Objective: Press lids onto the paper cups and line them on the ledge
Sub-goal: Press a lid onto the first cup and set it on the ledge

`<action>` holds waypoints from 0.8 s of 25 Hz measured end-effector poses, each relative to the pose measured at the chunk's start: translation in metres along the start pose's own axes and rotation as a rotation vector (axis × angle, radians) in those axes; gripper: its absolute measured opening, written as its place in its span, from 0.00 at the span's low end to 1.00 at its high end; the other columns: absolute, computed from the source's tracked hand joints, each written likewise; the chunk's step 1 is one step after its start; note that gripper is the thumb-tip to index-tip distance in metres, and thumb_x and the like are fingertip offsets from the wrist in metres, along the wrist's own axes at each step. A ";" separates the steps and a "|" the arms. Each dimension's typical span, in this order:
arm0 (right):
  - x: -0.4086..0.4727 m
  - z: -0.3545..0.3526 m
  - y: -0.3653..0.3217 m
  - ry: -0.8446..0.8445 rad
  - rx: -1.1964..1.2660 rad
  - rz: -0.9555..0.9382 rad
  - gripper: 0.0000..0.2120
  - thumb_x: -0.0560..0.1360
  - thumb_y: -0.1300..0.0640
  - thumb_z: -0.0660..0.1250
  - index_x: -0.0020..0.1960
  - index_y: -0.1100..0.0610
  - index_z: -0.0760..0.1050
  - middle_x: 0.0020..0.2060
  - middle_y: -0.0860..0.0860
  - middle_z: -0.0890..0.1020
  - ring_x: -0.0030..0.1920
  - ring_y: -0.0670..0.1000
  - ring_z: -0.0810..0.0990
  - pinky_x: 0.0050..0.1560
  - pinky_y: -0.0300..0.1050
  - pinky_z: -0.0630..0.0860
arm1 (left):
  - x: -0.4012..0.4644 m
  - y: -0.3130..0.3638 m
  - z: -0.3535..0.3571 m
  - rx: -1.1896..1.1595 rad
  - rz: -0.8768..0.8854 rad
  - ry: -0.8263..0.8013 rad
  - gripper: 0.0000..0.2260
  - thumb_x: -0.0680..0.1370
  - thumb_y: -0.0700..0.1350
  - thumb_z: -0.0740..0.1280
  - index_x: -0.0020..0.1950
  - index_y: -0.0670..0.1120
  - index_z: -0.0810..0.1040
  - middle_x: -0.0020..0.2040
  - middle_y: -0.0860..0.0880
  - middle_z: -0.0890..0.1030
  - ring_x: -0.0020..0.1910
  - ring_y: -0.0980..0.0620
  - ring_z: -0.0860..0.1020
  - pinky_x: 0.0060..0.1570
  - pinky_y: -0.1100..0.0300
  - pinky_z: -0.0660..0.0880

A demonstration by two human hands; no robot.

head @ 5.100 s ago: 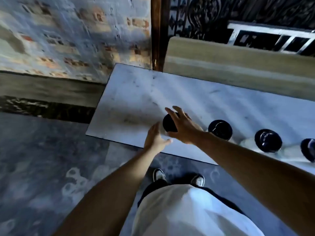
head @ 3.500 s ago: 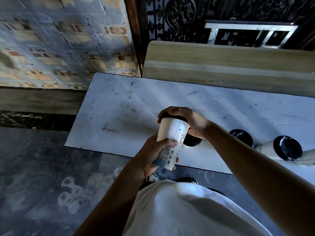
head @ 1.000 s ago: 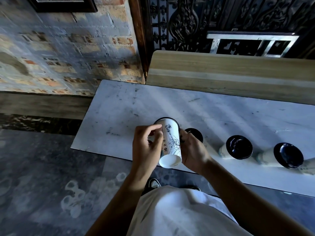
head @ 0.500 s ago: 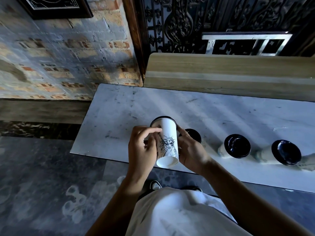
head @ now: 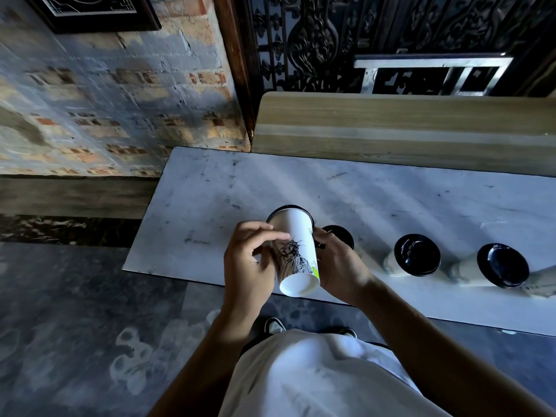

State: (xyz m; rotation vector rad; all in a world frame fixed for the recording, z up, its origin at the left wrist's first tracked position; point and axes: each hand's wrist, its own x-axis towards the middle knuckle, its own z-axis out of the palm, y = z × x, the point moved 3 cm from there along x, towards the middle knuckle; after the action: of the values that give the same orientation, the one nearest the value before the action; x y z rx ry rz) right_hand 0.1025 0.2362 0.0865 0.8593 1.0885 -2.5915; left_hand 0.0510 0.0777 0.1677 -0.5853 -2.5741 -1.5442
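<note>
Holding a lidded paper cup [head: 296, 251] tilted above the ledge's [head: 391, 200] near edge: left hand [head: 249, 263] and right hand [head: 338, 263] both grip its wall. Likely light, thin-walled, crushable; best held near the stiffer lid rim [head: 288, 209].

No legible text anywhere.

The desk [head: 301, 182] is a pale, scuffed marble slab. Along its near edge stand three paper cups with black lids: one [head: 340, 236] partly hidden, a second [head: 416, 255] beside it, a third [head: 502, 264] further right. Possibly a fourth cup [head: 541, 285] shows at the frame's right edge.
</note>
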 end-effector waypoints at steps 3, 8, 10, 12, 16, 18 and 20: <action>-0.002 0.003 -0.002 -0.051 -0.027 -0.020 0.31 0.74 0.49 0.68 0.76 0.56 0.71 0.73 0.69 0.72 0.67 0.66 0.73 0.76 0.70 0.61 | -0.001 -0.002 -0.003 -0.005 -0.003 0.009 0.24 0.66 0.25 0.59 0.46 0.46 0.87 0.52 0.49 0.80 0.55 0.55 0.80 0.54 0.62 0.77; -0.005 0.002 -0.004 -0.025 -0.026 -0.004 0.31 0.75 0.49 0.64 0.77 0.55 0.70 0.65 0.69 0.80 0.59 0.63 0.80 0.68 0.65 0.73 | -0.002 -0.001 -0.001 -0.059 -0.047 0.026 0.18 0.72 0.22 0.63 0.42 0.41 0.85 0.49 0.47 0.80 0.49 0.65 0.80 0.49 0.72 0.74; -0.005 0.001 -0.005 -0.035 0.009 -0.010 0.26 0.78 0.52 0.59 0.76 0.53 0.70 0.46 0.60 0.87 0.41 0.55 0.85 0.46 0.48 0.82 | -0.001 -0.001 -0.001 -0.108 -0.078 0.028 0.16 0.71 0.21 0.62 0.40 0.39 0.84 0.47 0.49 0.80 0.45 0.65 0.81 0.47 0.72 0.74; -0.004 0.000 -0.004 -0.037 0.040 -0.015 0.20 0.84 0.56 0.52 0.72 0.49 0.72 0.38 0.55 0.87 0.34 0.50 0.84 0.38 0.43 0.79 | 0.001 -0.003 -0.002 -0.130 -0.093 0.026 0.16 0.69 0.21 0.62 0.40 0.39 0.83 0.46 0.50 0.81 0.45 0.63 0.81 0.46 0.70 0.75; 0.002 0.002 -0.002 -0.080 0.062 -0.017 0.25 0.76 0.61 0.62 0.68 0.43 0.78 0.55 0.63 0.71 0.49 0.59 0.72 0.49 0.48 0.79 | 0.002 -0.002 -0.003 -0.158 -0.142 0.024 0.11 0.71 0.30 0.64 0.40 0.43 0.82 0.45 0.48 0.81 0.48 0.58 0.81 0.46 0.72 0.73; 0.005 0.001 -0.001 -0.071 0.082 0.006 0.30 0.72 0.59 0.66 0.73 0.46 0.75 0.59 0.64 0.68 0.55 0.62 0.67 0.54 0.52 0.78 | 0.002 -0.004 -0.002 -0.198 -0.154 0.025 0.05 0.72 0.38 0.66 0.40 0.43 0.81 0.45 0.47 0.82 0.48 0.54 0.81 0.46 0.70 0.74; 0.005 0.001 -0.001 -0.055 0.079 0.027 0.33 0.73 0.52 0.69 0.78 0.54 0.69 0.67 0.74 0.71 0.62 0.68 0.70 0.65 0.60 0.75 | 0.003 -0.007 -0.001 -0.227 -0.179 0.012 0.05 0.72 0.43 0.66 0.41 0.43 0.81 0.45 0.46 0.82 0.46 0.53 0.81 0.47 0.67 0.75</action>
State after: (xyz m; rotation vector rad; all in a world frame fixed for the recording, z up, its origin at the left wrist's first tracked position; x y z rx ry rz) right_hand 0.0981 0.2362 0.0845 0.8086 0.9589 -2.6348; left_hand 0.0452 0.0746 0.1635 -0.3694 -2.5205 -1.9076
